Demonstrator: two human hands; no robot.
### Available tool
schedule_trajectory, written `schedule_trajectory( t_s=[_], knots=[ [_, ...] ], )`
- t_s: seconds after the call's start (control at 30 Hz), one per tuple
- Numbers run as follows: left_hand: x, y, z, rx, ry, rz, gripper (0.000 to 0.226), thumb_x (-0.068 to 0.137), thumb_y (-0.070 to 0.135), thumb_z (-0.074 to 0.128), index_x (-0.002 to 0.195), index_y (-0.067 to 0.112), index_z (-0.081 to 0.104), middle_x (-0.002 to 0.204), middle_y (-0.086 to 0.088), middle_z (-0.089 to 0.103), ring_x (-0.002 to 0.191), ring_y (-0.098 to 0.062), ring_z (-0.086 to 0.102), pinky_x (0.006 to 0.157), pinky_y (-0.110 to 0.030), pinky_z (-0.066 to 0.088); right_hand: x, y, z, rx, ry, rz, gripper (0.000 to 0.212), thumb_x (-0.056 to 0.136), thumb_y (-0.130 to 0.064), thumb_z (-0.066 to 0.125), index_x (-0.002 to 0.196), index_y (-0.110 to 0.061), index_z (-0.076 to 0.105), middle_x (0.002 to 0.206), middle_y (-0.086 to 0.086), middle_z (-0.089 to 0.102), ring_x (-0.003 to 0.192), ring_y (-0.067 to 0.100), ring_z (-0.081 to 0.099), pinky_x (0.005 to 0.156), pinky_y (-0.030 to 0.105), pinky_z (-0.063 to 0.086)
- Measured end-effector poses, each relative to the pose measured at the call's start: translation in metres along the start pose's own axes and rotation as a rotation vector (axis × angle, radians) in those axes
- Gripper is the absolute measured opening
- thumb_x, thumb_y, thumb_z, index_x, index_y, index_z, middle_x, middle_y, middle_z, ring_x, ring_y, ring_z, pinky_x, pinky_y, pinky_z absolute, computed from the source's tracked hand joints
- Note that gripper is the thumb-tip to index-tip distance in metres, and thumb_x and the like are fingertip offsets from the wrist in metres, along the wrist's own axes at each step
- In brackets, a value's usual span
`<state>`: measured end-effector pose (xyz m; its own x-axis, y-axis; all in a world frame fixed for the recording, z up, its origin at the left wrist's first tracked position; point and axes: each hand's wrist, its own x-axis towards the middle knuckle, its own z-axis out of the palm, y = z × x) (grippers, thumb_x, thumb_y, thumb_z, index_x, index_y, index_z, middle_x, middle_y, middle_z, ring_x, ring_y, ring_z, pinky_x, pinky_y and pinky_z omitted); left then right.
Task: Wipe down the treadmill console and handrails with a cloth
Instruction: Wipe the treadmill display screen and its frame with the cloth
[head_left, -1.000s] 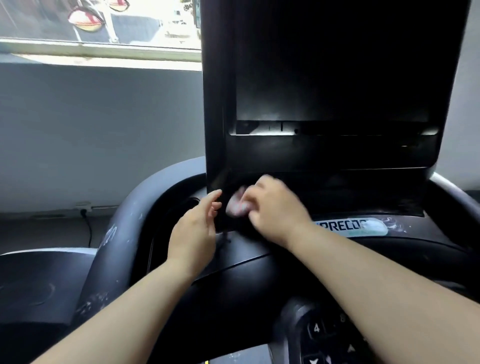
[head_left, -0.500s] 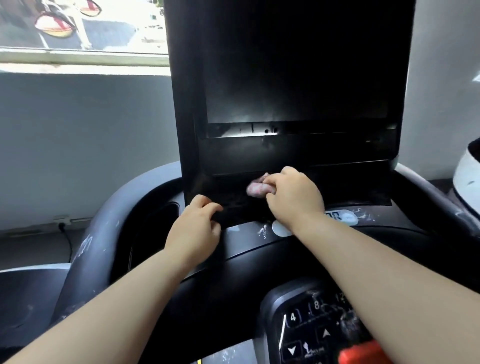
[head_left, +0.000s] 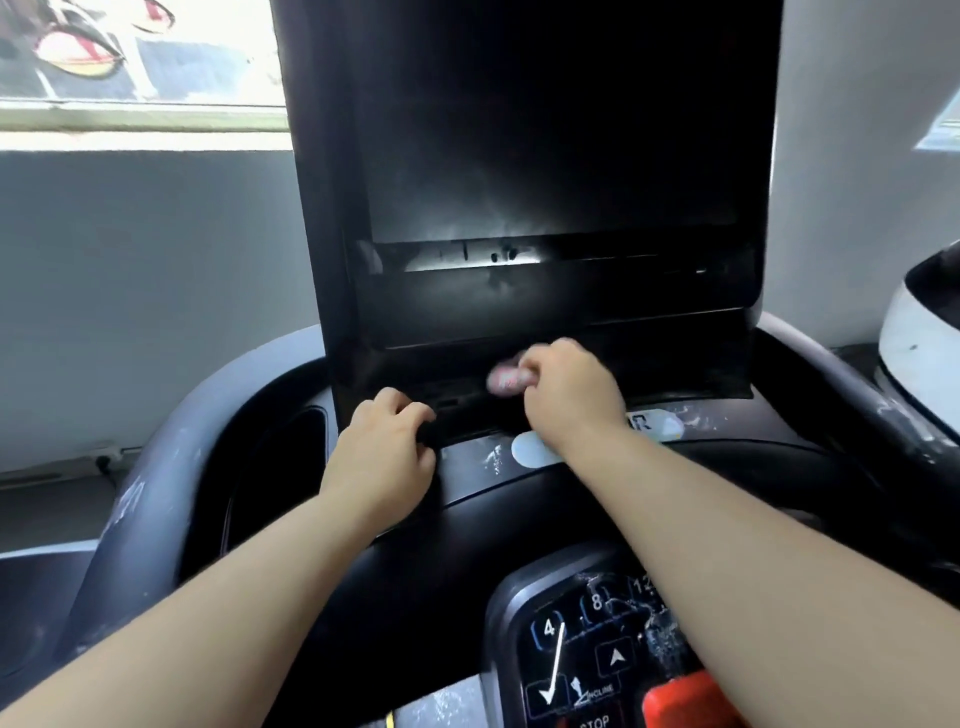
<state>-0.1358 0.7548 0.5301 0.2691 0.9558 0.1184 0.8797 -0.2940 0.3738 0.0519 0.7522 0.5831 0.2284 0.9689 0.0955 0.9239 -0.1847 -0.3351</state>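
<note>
Head view: right hand (head_left: 567, 396) grips blurred cloth (head_left: 503, 378), mostly hidden; left hand (head_left: 385, 448) grips console (head_left: 571, 304) edge.

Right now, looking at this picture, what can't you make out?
1. Cloth: head view, mostly buried in the right hand and motion-blurred; only a pink bit shows.
2. Label below the console: right wrist covers it; wording unreadable.
3. Keypad: right forearm hides part, the frame's bottom edge cuts off the rest.
4. Left hand: fingertips curl under the console's lower edge, out of sight.
</note>
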Motion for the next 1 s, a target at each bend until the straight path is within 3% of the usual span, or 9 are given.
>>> schedule_trajectory(
  t_s=[0.1, 0.23, 0.4, 0.5, 0.6, 0.7, 0.77, 0.87, 1.0],
  knots=[
    [0.002, 0.001, 0.003, 0.021, 0.010, -0.010, 0.037, 0.086, 0.023, 0.055, 0.123, 0.025, 0.057, 0.121, 0.000, 0.047, 0.111, -0.024, 0.043, 0.091, -0.034, 0.042, -0.009, 0.008, 0.013, -0.092, -0.189, -0.034, 0.032, 0.084, -0.015, 0.048, 0.111, -0.026, 0.062, 0.110, -0.001, 0.051, 0.106, 0.026, 0.050, 0.074, 0.032, 0.039],
    [0.009, 0.011, 0.001, 0.065, -0.036, -0.028, 0.033, 0.086, 0.025, 0.053, 0.119, 0.023, 0.054, 0.116, -0.001, 0.047, 0.108, -0.025, 0.045, 0.089, -0.036, 0.042, 0.007, 0.009, -0.026, 0.019, -0.440, 0.070, 0.018, 0.080, -0.038, 0.062, 0.093, -0.028, 0.070, 0.093, -0.003, 0.069, 0.090, 0.019, 0.064, 0.081, 0.034, 0.054],
    [0.017, 0.024, 0.003, 0.078, -0.077, 0.024, 0.036, 0.088, 0.028, 0.051, 0.124, 0.024, 0.051, 0.118, 0.001, 0.048, 0.109, -0.023, 0.045, 0.087, -0.035, 0.043, 0.015, 0.027, -0.016, 0.090, 0.035, 0.081, 0.019, 0.085, -0.012, 0.055, 0.090, -0.029, 0.048, 0.101, 0.001, 0.050, 0.094, 0.026, 0.054, 0.067, 0.032, 0.041],
    [0.019, 0.027, 0.007, 0.051, -0.084, -0.004, 0.035, 0.086, 0.026, 0.053, 0.121, 0.024, 0.050, 0.116, -0.001, 0.048, 0.106, -0.025, 0.046, 0.087, -0.036, 0.043, 0.012, 0.036, 0.005, 0.001, -0.029, 0.072, 0.020, 0.086, -0.012, 0.053, 0.103, -0.024, 0.055, 0.097, -0.001, 0.043, 0.099, 0.027, 0.052, 0.067, 0.031, 0.035],
    [0.023, 0.026, 0.006, 0.050, -0.105, -0.006, 0.034, 0.085, 0.027, 0.053, 0.119, 0.025, 0.049, 0.116, -0.001, 0.049, 0.104, -0.026, 0.047, 0.086, -0.037, 0.044, 0.011, 0.038, 0.000, -0.116, -0.191, 0.001, 0.028, 0.088, -0.017, 0.047, 0.112, -0.027, 0.058, 0.105, -0.003, 0.046, 0.108, 0.025, 0.046, 0.076, 0.033, 0.041],
    [0.025, 0.024, 0.002, 0.066, -0.139, 0.021, 0.032, 0.085, 0.028, 0.053, 0.117, 0.026, 0.049, 0.116, 0.000, 0.048, 0.103, -0.025, 0.048, 0.085, -0.035, 0.044, 0.016, 0.041, -0.021, -0.087, -0.383, 0.008, 0.017, 0.085, -0.026, 0.056, 0.100, -0.027, 0.062, 0.110, 0.000, 0.060, 0.105, 0.025, 0.055, 0.083, 0.034, 0.050],
    [0.026, 0.022, 0.001, 0.064, -0.158, 0.029, 0.030, 0.086, 0.029, 0.053, 0.117, 0.027, 0.049, 0.114, 0.001, 0.047, 0.102, -0.024, 0.049, 0.082, -0.032, 0.043, 0.022, 0.046, -0.028, 0.025, -0.201, 0.058, 0.014, 0.079, -0.023, 0.065, 0.092, -0.026, 0.061, 0.105, 0.001, 0.060, 0.097, 0.023, 0.058, 0.073, 0.030, 0.047],
    [0.026, 0.025, 0.003, 0.072, -0.148, 0.032, 0.028, 0.086, 0.029, 0.054, 0.113, 0.026, 0.049, 0.108, 0.001, 0.044, 0.099, -0.025, 0.052, 0.076, -0.032, 0.043, 0.024, 0.056, -0.018, 0.113, 0.156, 0.162, 0.023, 0.084, -0.012, 0.054, 0.100, -0.026, 0.063, 0.101, -0.002, 0.050, 0.099, 0.025, 0.053, 0.068, 0.028, 0.036],
    [0.026, 0.029, 0.010, 0.107, -0.107, 0.012, 0.027, 0.085, 0.028, 0.053, 0.111, 0.023, 0.048, 0.107, -0.003, 0.045, 0.095, -0.028, 0.052, 0.075, -0.036, 0.043, 0.010, 0.056, 0.003, -0.149, -0.079, 0.058, 0.026, 0.087, -0.014, 0.047, 0.107, -0.022, 0.061, 0.108, -0.001, 0.046, 0.109, 0.025, 0.046, 0.074, 0.030, 0.036]
  ],
)
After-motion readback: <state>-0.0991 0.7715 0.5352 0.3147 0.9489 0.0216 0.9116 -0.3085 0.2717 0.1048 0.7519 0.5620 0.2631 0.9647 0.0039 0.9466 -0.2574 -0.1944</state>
